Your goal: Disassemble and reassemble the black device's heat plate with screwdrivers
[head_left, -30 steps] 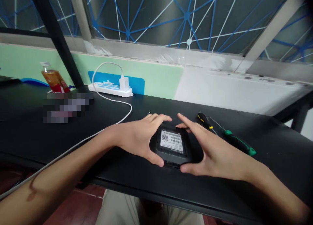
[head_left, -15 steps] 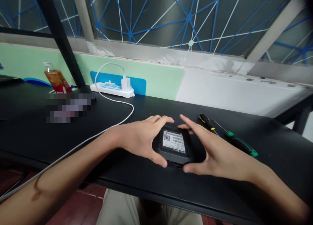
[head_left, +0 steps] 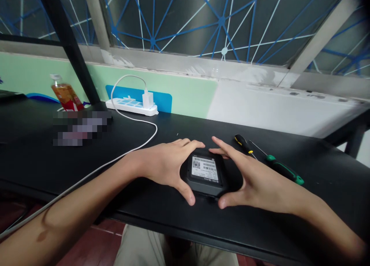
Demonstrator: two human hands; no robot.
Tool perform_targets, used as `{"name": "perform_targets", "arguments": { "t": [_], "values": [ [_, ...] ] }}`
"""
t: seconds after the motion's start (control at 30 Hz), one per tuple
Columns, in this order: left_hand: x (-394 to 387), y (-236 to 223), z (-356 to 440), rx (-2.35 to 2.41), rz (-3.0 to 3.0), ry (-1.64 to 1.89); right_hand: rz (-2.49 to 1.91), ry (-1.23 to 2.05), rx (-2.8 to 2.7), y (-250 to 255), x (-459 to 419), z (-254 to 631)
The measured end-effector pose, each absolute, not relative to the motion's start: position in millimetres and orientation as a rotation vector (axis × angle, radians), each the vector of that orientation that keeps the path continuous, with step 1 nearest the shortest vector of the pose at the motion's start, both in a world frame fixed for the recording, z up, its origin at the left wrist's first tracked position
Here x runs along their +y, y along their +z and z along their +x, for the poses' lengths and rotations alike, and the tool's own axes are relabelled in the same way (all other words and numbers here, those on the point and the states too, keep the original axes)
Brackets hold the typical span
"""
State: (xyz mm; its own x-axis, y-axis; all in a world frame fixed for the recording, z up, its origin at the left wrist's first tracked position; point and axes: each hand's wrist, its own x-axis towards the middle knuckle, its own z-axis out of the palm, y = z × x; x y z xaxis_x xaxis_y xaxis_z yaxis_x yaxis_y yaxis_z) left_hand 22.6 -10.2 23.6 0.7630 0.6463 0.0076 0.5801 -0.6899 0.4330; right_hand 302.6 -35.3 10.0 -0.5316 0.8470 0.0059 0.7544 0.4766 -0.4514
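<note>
A flat black box-shaped device (head_left: pixel 224 177) with a white printed label (head_left: pixel 204 169) lies on the dark table between my hands. The label carries a QR code and barcodes. At the device's left side, my left hand (head_left: pixel 166 162) is open, its thumb in front of the near edge and its fingers by the far left corner. My right hand (head_left: pixel 254 177) curves around the right side, also open, with thumb and index finger spread wide. Whether any fingertip touches the casing I cannot tell.
Right of my hands lie a yellow-and-black screwdriver (head_left: pixel 243 143) and a green-and-black screwdriver (head_left: pixel 285 171). A white cable (head_left: pixel 118 157) runs from a charger (head_left: pixel 147 99) in the power strip (head_left: pixel 131 106) past my left arm. A drink bottle (head_left: pixel 66 94) stands back left.
Both thumbs have moved slightly toward me and outward from the device's near edge. More of that edge shows now. The device stays almost in the same place.
</note>
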Motion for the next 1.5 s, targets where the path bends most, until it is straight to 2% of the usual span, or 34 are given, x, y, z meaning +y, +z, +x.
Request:
{"name": "perform_targets", "arguments": {
  "t": [0.83, 1.17, 1.27, 1.37, 1.5],
  "values": [
    [-9.7, 24.9, 25.0, 1.108, 2.543, 0.057, -1.383, 0.579, -2.509, 14.6, -34.6, 294.1],
    [-9.1, 20.0, 22.6, 1.097, 2.527, 0.139, -1.337, 0.546, -2.439, 15.1, -30.4, 293.5],
    [-9.7, 19.9, 23.3, 1.086, 2.51, 0.148, -1.369, 0.389, -2.191, 14.4, -18.6, 298.9],
    [-11.8, 21.2, 22.8, 1.075, 2.498, 0.149, -1.557, 0.08, -1.867, 13.1, -2.1, 314.5],
    [-13.5, 22.5, 21.4, 1.054, 2.497, 0.15, -1.858, -0.206, -1.918, 6.4, 18.2, 340.5]
  ]
}}
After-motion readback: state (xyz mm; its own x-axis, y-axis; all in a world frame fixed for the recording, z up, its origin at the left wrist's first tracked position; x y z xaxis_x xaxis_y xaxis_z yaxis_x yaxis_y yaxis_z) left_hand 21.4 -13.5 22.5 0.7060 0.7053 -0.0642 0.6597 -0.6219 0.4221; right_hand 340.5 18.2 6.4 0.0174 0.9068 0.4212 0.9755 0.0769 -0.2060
